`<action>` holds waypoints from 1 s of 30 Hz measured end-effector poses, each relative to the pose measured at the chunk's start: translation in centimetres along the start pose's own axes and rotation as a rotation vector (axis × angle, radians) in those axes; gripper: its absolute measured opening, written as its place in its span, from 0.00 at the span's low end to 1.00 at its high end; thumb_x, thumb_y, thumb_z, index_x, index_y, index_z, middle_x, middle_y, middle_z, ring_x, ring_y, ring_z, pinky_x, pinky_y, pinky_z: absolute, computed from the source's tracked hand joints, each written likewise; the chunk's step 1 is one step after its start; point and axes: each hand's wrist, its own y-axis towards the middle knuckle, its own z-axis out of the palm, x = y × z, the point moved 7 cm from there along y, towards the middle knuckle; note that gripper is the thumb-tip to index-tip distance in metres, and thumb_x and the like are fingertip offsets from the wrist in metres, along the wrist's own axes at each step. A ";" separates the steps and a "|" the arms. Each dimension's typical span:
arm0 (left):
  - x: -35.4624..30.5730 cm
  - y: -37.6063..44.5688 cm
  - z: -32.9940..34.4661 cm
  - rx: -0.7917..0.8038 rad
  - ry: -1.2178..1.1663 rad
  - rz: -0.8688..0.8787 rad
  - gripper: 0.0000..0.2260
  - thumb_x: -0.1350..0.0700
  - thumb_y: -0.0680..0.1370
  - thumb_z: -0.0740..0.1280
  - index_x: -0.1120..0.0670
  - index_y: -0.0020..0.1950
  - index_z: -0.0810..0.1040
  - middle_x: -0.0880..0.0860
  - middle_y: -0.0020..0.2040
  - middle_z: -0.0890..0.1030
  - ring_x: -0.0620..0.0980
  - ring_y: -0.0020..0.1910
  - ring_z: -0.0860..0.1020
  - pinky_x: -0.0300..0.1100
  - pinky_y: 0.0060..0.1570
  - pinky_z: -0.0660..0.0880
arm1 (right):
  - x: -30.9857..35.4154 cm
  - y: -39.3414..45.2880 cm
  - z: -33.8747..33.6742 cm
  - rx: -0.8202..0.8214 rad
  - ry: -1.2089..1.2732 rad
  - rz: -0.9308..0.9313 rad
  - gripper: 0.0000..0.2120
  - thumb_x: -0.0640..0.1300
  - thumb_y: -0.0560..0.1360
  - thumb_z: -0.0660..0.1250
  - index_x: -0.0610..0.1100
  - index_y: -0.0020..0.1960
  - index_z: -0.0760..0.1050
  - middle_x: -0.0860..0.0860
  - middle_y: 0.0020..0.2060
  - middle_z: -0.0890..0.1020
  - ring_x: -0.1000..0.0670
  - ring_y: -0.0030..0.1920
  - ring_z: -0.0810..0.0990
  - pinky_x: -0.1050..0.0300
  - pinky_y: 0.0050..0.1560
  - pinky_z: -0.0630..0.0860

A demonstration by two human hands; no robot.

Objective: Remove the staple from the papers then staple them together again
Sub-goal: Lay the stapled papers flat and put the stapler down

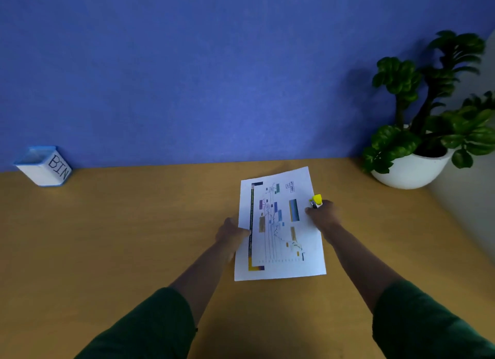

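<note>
The papers (pixel 280 224) are pinched at the left edge by the left hand (pixel 231 231); a yellow stapler (pixel 316 201) is gripped by the right hand (pixel 322 214) at the right edge.

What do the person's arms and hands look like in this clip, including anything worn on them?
Both arms wear dark green sleeves, the left sleeve and the right sleeve, each pushed up so the forearm is bare. The left hand and the right hand are bare: no gloves, and no watch, rings or markings show.
</note>
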 end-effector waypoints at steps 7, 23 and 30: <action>-0.1 -0.7 0.9 -0.034 0.298 0.026 0.21 0.58 0.75 0.66 0.55 0.67 0.66 0.58 0.64 0.71 0.58 0.64 0.71 0.51 0.61 0.74 | -2.6 -0.6 -0.3 -0.070 -0.495 0.136 0.13 0.48 0.72 0.66 0.41 0.53 0.78 0.44 0.51 0.82 0.41 0.52 0.80 0.59 0.42 0.69; 0.7 -0.2 5.8 0.015 0.905 0.476 0.32 0.39 0.78 0.57 0.51 0.77 0.50 0.54 0.79 0.44 0.55 0.78 0.42 0.55 0.75 0.47 | -2.7 4.1 -3.6 -0.042 -0.341 -0.028 0.12 0.42 0.76 0.63 0.39 0.58 0.74 0.39 0.53 0.80 0.38 0.53 0.78 0.57 0.45 0.70; 3.1 0.8 5.8 -0.060 1.000 0.527 0.32 0.39 0.80 0.50 0.51 0.78 0.43 0.53 0.78 0.37 0.51 0.77 0.35 0.50 0.74 0.36 | -1.7 8.1 -4.0 -0.004 -0.412 -0.032 0.16 0.42 0.77 0.63 0.38 0.63 0.72 0.38 0.59 0.78 0.38 0.58 0.77 0.55 0.50 0.72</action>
